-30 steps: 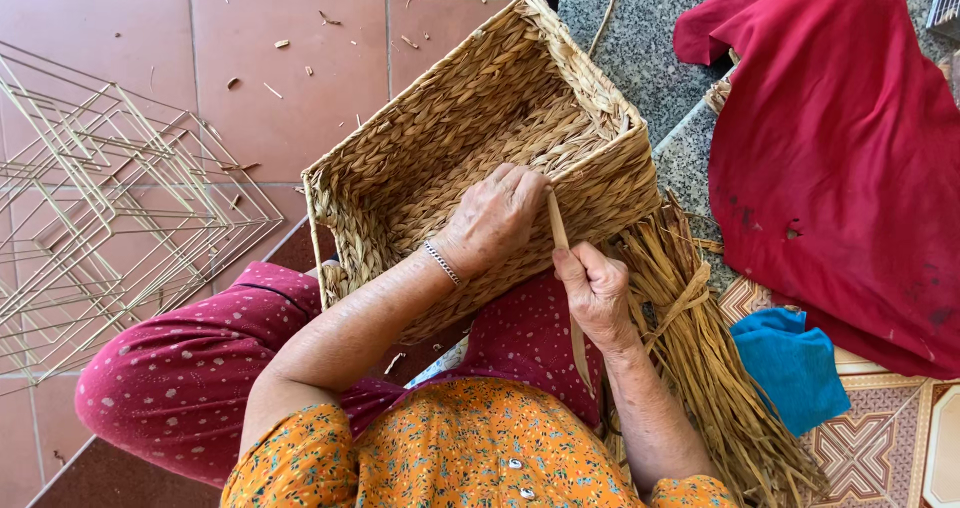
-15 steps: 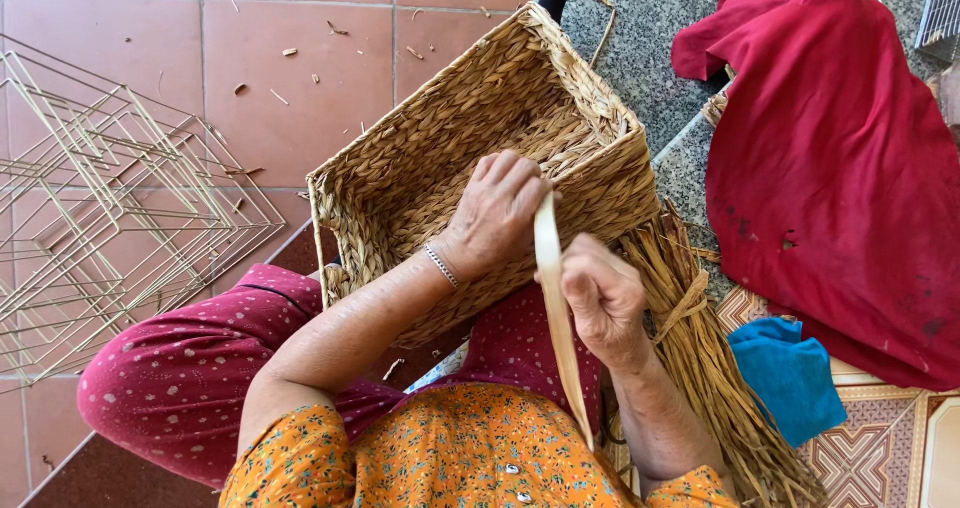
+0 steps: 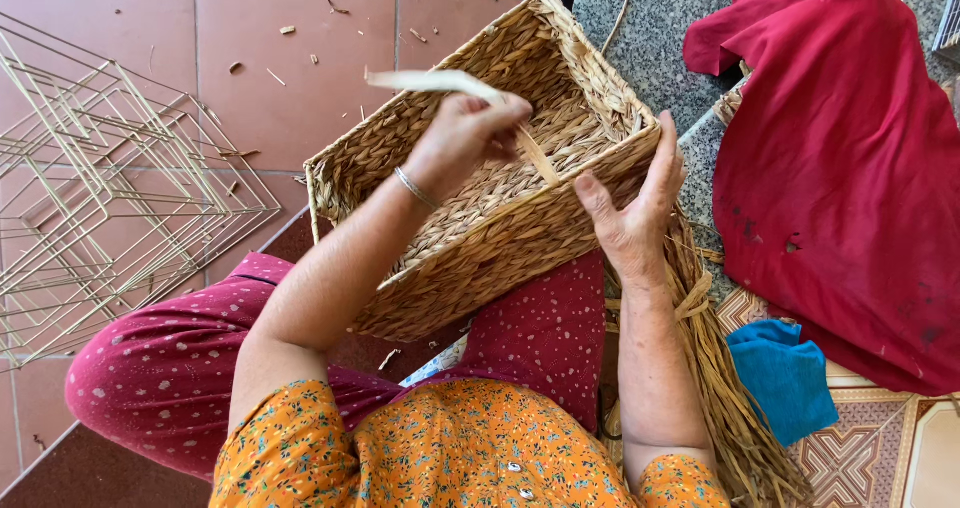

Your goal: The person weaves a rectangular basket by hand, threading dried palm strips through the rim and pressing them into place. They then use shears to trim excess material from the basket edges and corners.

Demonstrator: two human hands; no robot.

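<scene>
Tan woven basket (image 3: 500, 198) tilts; left fingers (image 3: 490, 118) pinch pale strip (image 3: 440, 81), right fingers (image 3: 665, 153) spread.

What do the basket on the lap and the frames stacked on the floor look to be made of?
Basket: plaited plant fibre, probably dried grass or rush, matte tan, with braided rows showing on its walls. The flat pale strip pinched in the left hand looks like the same fibre. Frames: thin rods in open box shapes, likely wire with a pale yellowish coat; too fine to be sure.
</scene>
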